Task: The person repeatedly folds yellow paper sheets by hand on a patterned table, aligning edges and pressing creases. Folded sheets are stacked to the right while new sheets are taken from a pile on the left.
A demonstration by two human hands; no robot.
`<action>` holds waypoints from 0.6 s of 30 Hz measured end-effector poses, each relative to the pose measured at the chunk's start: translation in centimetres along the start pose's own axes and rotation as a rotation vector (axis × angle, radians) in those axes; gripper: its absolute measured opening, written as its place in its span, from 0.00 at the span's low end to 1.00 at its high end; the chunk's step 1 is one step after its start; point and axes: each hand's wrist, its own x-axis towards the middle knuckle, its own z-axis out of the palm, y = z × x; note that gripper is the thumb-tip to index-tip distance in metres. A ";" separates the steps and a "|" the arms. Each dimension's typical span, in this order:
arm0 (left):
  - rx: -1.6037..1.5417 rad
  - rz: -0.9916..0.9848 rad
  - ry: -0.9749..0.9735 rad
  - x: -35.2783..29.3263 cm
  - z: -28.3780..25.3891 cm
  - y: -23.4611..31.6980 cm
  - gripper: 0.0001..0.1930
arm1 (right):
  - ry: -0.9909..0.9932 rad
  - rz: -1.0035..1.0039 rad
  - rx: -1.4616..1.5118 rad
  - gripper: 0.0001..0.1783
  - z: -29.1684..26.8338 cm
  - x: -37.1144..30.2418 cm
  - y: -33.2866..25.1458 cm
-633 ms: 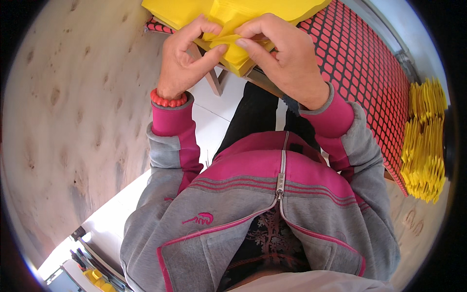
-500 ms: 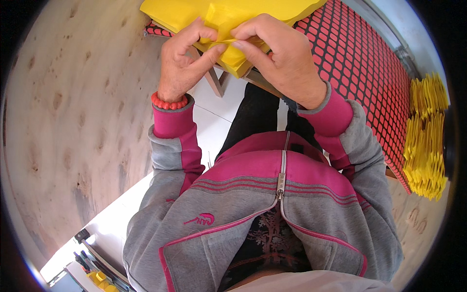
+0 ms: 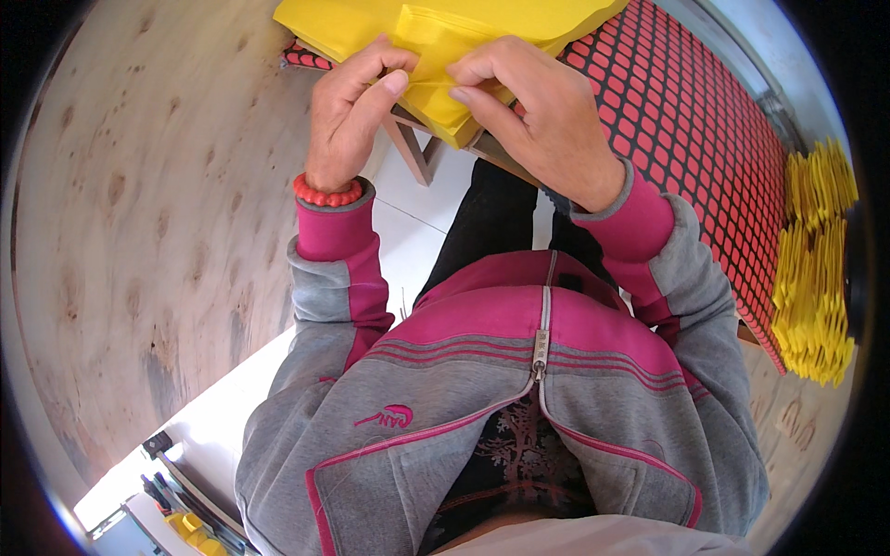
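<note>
At the top of the head view lies a folded yellow sheet (image 3: 491,23), thin and creased; whether it is paper or cloth I cannot tell. A smaller folded flap stands up at its near edge, between my hands. My left hand (image 3: 357,97), with a red beaded bracelet at the wrist, has thumb and forefinger closed at the left side of this flap. Opposite it, my right hand (image 3: 547,111) pinches at the flap's right side with thumb and forefinger. Both hands hide part of the fold, and the sheet's near corner hangs past the edge beneath it.
A red pad with a black net pattern (image 3: 686,139) lies under the sheet and stretches right. Bundles of folded yellow pieces (image 3: 811,287) stand at its right end. A wide wooden board (image 3: 158,222) fills the left. Below the sheet shows a wooden leg (image 3: 408,153).
My left thumb has lifted and drawn back from the crease toward its forefinger. The fingertips of both hands are slightly farther apart, and the flap between them lies flatter.
</note>
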 end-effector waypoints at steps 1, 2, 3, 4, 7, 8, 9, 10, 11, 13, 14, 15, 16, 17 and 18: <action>0.002 0.001 -0.012 0.0 0.0 0.2 0.11 | -0.005 -0.001 -0.001 0.08 0.0 0.0 0.0; 0.007 -0.003 -0.019 0.1 0.0 0.3 0.12 | -0.004 -0.007 0.002 0.08 0.0 -0.1 0.0; 0.011 -0.002 -0.026 0.1 0.0 0.4 0.12 | 0.019 -0.019 0.009 0.07 0.1 0.0 0.0; 0.018 -0.006 -0.028 0.2 0.0 0.5 0.12 | 0.047 -0.035 0.020 0.07 0.2 0.0 0.0; -0.012 -0.014 -0.033 0.3 0.1 0.5 0.12 | 0.066 -0.045 0.053 0.08 0.1 -0.1 0.0; -0.030 -0.015 -0.034 0.3 0.1 0.4 0.11 | 0.061 -0.041 0.065 0.08 0.0 -0.1 0.1; -0.022 -0.005 -0.037 0.3 0.1 0.2 0.10 | 0.090 -0.040 0.071 0.09 -0.1 -0.1 0.1; -0.014 0.005 -0.040 0.3 0.1 0.0 0.09 | 0.119 -0.038 0.077 0.09 -0.2 0.0 0.2; -0.014 0.019 -0.040 0.3 0.1 -0.1 0.07 | 0.150 -0.049 0.083 0.09 -0.2 0.1 0.3; 0.014 0.061 -0.028 0.4 0.2 -0.5 0.05 | 0.207 -0.105 0.037 0.10 -0.3 0.6 0.6; 0.023 0.085 -0.020 0.4 0.3 -0.6 0.05 | 0.237 -0.139 0.014 0.10 -0.3 0.8 0.8; 0.018 0.084 -0.014 0.4 0.3 -0.7 0.05 | 0.243 -0.140 0.009 0.09 -0.3 0.9 0.8; 0.012 0.084 -0.008 0.4 0.3 -0.8 0.05 | 0.248 -0.140 0.004 0.09 -0.3 1.0 0.8; 0.006 0.083 -0.001 0.4 0.3 -0.8 0.05 | 0.249 -0.137 -0.018 0.09 -0.3 1.0 0.7; 0.000 0.075 0.001 0.4 0.4 -0.8 0.05 | 0.222 -0.110 -0.005 0.09 -0.3 0.9 0.6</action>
